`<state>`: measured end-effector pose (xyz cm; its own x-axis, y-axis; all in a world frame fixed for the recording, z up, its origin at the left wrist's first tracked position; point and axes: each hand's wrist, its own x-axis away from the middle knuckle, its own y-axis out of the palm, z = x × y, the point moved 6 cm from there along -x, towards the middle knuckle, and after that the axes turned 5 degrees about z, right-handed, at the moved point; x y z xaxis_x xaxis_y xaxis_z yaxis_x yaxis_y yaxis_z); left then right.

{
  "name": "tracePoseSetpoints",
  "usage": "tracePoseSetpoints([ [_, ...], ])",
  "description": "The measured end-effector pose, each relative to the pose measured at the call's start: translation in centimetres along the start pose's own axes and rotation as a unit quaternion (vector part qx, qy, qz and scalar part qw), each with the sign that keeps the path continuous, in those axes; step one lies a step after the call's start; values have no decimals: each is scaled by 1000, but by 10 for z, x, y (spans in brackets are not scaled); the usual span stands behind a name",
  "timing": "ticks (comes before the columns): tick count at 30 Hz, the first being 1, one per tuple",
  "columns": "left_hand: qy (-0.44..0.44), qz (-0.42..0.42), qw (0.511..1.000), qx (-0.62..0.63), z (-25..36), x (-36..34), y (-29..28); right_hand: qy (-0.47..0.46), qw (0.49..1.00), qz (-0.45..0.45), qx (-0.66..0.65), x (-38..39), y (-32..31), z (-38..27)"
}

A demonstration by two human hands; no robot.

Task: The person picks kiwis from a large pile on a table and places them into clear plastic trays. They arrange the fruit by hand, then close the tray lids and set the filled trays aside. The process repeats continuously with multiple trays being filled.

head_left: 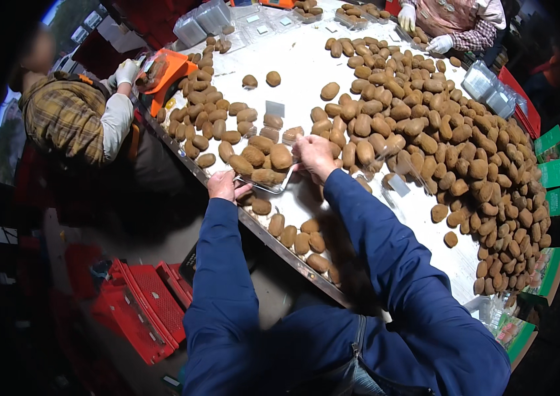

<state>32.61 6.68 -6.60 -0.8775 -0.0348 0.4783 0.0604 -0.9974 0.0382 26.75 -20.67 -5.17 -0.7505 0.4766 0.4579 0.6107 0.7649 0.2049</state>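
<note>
left hand (222,187) pinches left side of clear plastic tray (281,189), fingers curled; right hand (315,157) pinches its right side, fingers bent. tray is over white counter (306,79), close to its edge; can't tell if resting or lifted. holds brown, fuzzy, oval kiwis (253,156), glossy under light.

white-topped table (306,59) sits brightly lit, dark metal edging (280,249) along its near-left side, grey floor (128,237) below, red plastic crates (151,297) on it at lower left, greenery (72,16) in daylight at upper left, outer room mostly too dark to read.
</note>
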Motion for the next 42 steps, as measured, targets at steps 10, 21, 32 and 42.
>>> tracePoseSetpoints([
  [10,15,39,999,29,-8,-129,-44,-128,973,-67,182,22,-10,8],
  [21,-17,65,997,-45,-19,-147,-69,10,987,49,151,252,-247,76],
  [32,310,-216,866,-329,-91,32,119,-10,934,342,104,361,-399,121],
  [42,144,-241,925,-256,-130,79,157,1,982,175,70,190,-328,100],
])
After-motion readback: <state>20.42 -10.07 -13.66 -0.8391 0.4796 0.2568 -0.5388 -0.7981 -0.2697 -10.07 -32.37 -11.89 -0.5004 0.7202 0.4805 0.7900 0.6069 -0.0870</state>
